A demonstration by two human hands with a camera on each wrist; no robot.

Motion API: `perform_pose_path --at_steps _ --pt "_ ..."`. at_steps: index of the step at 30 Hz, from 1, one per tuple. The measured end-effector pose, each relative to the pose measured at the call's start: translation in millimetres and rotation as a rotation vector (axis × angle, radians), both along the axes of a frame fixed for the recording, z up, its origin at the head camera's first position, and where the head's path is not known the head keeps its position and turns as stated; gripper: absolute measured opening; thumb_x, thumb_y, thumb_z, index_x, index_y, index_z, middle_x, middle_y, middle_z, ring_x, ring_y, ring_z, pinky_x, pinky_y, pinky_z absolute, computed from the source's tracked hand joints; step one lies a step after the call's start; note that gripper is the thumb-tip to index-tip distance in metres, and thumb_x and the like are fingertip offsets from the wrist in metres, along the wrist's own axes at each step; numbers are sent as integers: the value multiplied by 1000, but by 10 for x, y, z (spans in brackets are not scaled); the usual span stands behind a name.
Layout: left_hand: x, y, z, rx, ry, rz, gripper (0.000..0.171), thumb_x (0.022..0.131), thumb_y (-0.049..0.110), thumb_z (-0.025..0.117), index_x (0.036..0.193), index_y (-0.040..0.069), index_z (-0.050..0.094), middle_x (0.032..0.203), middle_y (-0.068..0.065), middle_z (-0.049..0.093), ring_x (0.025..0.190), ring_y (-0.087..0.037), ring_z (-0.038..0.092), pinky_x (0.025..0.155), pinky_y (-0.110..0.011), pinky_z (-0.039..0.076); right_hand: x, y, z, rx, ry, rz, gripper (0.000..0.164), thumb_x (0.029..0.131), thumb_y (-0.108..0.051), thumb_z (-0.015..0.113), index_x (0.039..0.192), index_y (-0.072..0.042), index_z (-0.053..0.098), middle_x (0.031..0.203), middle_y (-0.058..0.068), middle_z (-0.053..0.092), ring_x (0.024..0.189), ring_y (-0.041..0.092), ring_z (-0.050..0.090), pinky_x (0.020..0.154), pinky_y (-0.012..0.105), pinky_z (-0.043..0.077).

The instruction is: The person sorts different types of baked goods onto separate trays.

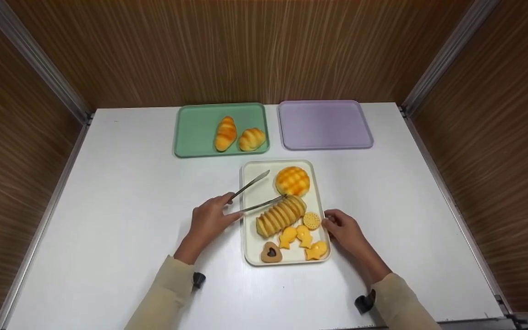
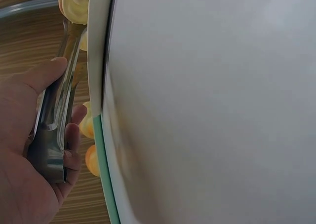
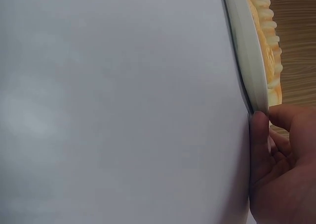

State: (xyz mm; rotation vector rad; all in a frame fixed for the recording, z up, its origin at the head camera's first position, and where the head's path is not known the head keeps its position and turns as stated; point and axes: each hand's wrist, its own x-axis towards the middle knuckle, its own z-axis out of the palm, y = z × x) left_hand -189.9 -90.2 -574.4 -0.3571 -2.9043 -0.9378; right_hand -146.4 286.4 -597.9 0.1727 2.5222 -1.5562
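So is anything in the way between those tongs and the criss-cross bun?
Nothing visible stands between the open tongs in the left hand and the criss-cross bun. The sliced loaf sits close on the bun's near side, by one tip of the tongs.

Beige sleeves (lightly creased) each bear a small, black, rounded fitting.

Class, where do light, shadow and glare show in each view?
Head view: the white table is brightly lit, with soft shadows by the left hand and right hand. Left wrist view: highlights on the tongs, a blurry brownish shadow or reflection on the table near the green tray. Right wrist view: a pale glare patch at far left, a shadow beside the right hand.
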Motion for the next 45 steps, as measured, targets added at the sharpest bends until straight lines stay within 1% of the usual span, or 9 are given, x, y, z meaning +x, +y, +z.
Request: perform_pose_path --at_steps 6,13,19,23,29,37,40,45 --pt "-49 24 8 -29 -6 -17 50 84 46 78 128 25 66 111 7 73 98 -16 68 77 -48 51 -9 -7 -12 12 -30 -16 31 100 -17 63 127 -2 62 98 8 58 78 16 57 66 23 50" --pt "-112 100 8 -31 -31 -40 52 85 47 77 131 26 64 112 7 73 101 -17 68 80 -49 50 -14 -12 -19 33 -25 -13 31 100 -17 63 127 -2 62 98 8 59 80 16 57 67 23 50" --pt "-181 186 35 -43 -45 -62 62 84 50 77 137 23 61 118 2 73 108 -23 67 85 -52 50 -9 -8 1 22 -43 -20 31 100 -18 62 127 -2 62 97 8 58 78 16 58 67 24 51" --pt "-247 235 53 -69 -67 -70 64 84 52 77 139 24 60 120 2 72 110 -25 67 87 -53 49 -5 -15 1 18 -31 -22 31 100 -18 62 127 -2 62 97 8 59 77 14 58 66 24 51" --pt "-327 288 77 -70 -88 -86 62 84 50 77 138 24 60 118 3 72 109 -24 67 88 -53 48 -4 -14 -12 12 1 -19 30 99 -15 63 125 1 63 96 9 59 75 13 57 64 23 50" --pt "-439 368 103 -79 -105 -127 56 86 52 75 132 23 63 111 3 72 101 -20 66 85 -52 47 -8 -14 -15 64 -7 -16 30 99 -18 63 125 -2 64 98 7 60 80 14 56 67 23 49" --pt "-462 382 105 -85 -116 -131 56 85 53 75 132 24 63 112 4 72 103 -20 66 87 -52 47 -4 -21 -15 56 -1 -11 30 99 -17 62 125 -1 64 97 8 61 78 14 56 67 23 49" --pt "-487 405 101 -69 -128 -146 57 85 53 75 133 23 62 112 3 71 103 -20 66 89 -53 46 7 -30 -4 52 4 -5 31 100 -17 61 126 0 63 98 10 62 78 13 58 67 24 49"
